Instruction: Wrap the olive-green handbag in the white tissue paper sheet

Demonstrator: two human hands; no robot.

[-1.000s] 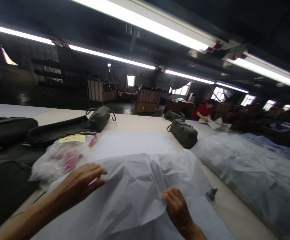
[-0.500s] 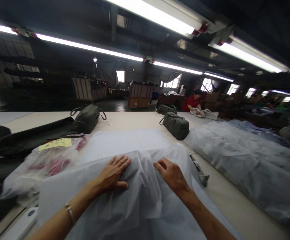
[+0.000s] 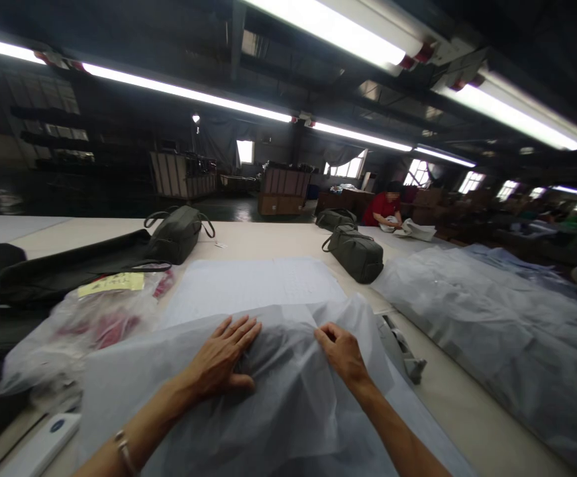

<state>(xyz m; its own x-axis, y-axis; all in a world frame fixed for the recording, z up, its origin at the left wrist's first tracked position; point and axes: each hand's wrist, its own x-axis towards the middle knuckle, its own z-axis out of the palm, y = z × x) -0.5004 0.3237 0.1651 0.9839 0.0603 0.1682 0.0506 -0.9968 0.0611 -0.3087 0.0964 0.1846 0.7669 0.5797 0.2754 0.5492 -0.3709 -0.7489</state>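
A thin, translucent whitish sheet [image 3: 288, 404] spreads across the table in front of me, with something darker showing faintly through it. My left hand [image 3: 226, 354] lies flat on it, fingers extended and thumb out to the side. To the right, my right hand [image 3: 340, 351] has its thumb and forefinger pinched on the sheet near its far edge, and folds run down from there. Beyond that edge lie white paper sheets [image 3: 253, 281]. A grey object [image 3: 407, 358], partly hidden under the sheet, sticks out to the right of my right hand.
Dark green bags [image 3: 355, 252] stand at the back right, another bag [image 3: 173, 235] at the back left. A clear plastic bag [image 3: 94, 324] with a yellow label lies left, above a white device [image 3: 42, 444]. A plastic-covered pile [image 3: 491, 338] fills the right. A person in red [image 3: 382, 209] handles cloth farther off.
My right hand has shifted slightly right, and the sheet between my hands is less bunched, with its folds changed. My left hand stays flat in nearly the same place. The view has turned slightly.
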